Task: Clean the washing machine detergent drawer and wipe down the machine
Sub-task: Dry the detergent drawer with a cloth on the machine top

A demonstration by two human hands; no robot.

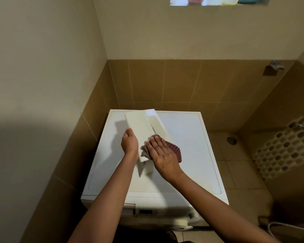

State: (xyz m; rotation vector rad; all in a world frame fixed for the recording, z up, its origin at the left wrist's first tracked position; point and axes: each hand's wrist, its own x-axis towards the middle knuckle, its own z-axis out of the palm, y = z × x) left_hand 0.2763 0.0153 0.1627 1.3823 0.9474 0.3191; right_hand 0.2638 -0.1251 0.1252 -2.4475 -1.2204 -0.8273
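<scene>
The white detergent drawer (139, 125) is out of the machine and held tilted above the white washing machine top (186, 137). My left hand (129, 142) grips the drawer's left edge. My right hand (161, 151) lies flat with straight fingers on a reddish checked cloth (174, 149), pressing it against the drawer's near end. The cloth bunches out to both sides of my palm. The drawer's empty slot (129, 207) shows at the machine's front left.
Tiled walls close in the machine behind and on the left. A floor drain (231, 140) and a patterned mat (284, 148) lie to the right. A wall tap (276, 65) sits at upper right, a hose (288, 227) at lower right.
</scene>
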